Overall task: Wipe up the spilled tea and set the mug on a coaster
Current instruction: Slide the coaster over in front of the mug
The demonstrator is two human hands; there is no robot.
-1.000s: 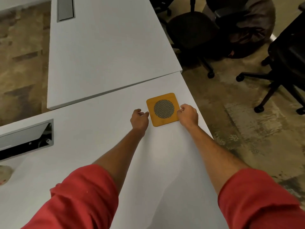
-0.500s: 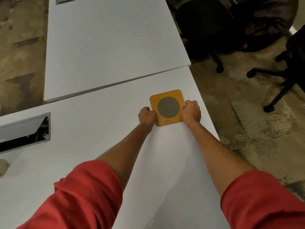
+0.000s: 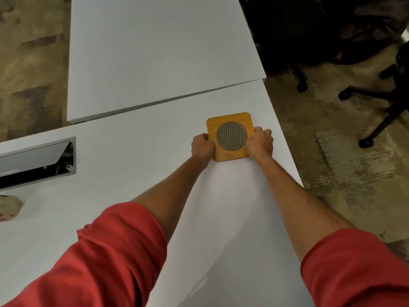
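Observation:
A square orange wooden coaster with a round woven centre lies flat on the white table, near its right edge. My left hand grips the coaster's left side with curled fingers. My right hand grips its right side the same way. At the far left edge, a pale rounded object with reddish marks shows only in part; I cannot tell what it is. No spill is in view.
A second white table butts against this one at the back. A metal cable hatch stands open at the left. Black wheeled office chairs stand on the carpet to the right.
Both hands have closed in on the coaster from its two sides and now grip its edges. The coaster has stayed in about the same spot on the table.

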